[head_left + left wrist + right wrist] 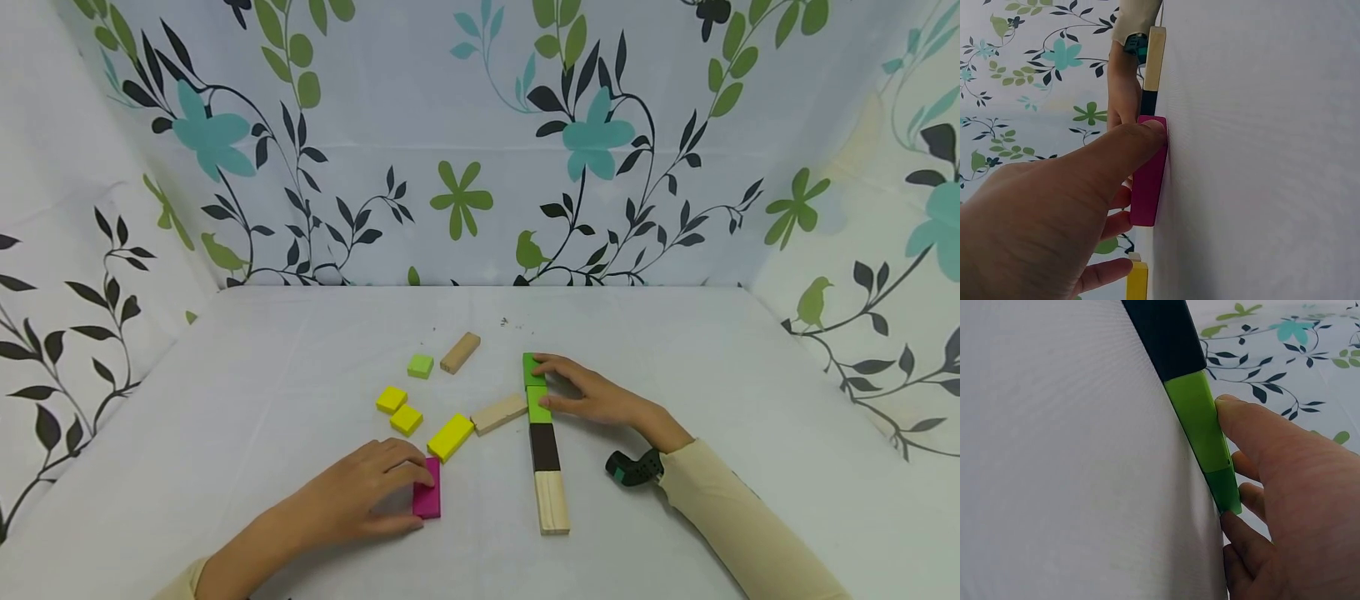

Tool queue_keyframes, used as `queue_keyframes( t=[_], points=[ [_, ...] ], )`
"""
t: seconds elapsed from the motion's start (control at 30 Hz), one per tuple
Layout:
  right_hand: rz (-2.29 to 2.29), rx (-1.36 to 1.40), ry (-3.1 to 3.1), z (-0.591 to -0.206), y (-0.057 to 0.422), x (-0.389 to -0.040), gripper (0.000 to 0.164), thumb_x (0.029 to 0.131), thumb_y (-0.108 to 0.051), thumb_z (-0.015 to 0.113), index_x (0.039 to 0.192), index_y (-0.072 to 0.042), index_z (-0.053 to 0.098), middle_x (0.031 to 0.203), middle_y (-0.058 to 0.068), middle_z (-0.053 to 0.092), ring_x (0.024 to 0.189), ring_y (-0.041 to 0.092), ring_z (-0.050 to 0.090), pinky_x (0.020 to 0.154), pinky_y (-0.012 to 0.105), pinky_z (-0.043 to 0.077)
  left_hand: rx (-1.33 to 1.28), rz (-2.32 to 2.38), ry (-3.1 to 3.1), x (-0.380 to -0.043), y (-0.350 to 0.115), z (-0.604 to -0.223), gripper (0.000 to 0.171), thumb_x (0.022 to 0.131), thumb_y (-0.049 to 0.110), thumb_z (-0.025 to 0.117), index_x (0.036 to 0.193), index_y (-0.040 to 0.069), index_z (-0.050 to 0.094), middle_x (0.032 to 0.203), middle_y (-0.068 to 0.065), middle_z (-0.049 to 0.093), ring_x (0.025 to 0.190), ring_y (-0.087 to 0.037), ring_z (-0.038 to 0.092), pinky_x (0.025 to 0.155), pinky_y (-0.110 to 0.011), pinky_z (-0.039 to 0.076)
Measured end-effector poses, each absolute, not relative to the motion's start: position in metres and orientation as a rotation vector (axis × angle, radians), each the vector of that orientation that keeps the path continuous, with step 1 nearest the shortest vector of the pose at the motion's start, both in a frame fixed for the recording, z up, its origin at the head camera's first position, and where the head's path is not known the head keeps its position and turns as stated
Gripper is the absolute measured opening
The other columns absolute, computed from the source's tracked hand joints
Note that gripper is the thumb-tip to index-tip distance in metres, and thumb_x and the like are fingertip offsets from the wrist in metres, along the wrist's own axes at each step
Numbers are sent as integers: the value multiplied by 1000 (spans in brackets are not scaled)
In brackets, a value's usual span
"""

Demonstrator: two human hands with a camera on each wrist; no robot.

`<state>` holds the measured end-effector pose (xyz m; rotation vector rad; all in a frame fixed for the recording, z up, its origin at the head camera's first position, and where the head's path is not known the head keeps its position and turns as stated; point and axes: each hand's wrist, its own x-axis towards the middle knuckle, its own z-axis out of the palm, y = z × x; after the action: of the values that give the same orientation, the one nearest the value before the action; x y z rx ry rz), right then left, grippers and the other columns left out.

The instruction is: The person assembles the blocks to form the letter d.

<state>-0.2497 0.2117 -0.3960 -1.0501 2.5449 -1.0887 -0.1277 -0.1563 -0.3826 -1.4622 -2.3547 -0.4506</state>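
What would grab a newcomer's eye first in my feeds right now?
The magenta block, pinched by the left hand at the near side of the white tabletop, stands out most. Next comes the nearly straight line of a dark green block, a lime green block, a dark brown block and a pale wooden block right of centre, with the right hand touching the two green ones. Behind the tabletop hangs a floral cloth.
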Motion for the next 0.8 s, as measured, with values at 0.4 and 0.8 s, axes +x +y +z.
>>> queue_keyframes(
  t=[0.4, 0.8],
  points=[
    [-1084, -1041, 2551, -397, 212, -250, 47, 95, -26, 65, 137, -12, 49, 157, 10, 31, 146, 33, 22, 116, 55, 20, -1379, -401, -2391, -129, -151, -376, 31, 92, 44, 64, 111, 20, 65, 113, 7, 61, 105, -10, 57, 91, -35, 50],
    [-1085, -1029, 2548, -396, 211, -249, 48, 95, -26, 65, 137, -12, 48, 157, 10, 30, 147, 33, 21, 116, 55, 19, -1334, -439, -2315, -166, -143, -374, 23, 94, 35, 63, 106, 16, 68, 106, 3, 64, 100, -13, 59, 87, -33, 51]
  ],
)
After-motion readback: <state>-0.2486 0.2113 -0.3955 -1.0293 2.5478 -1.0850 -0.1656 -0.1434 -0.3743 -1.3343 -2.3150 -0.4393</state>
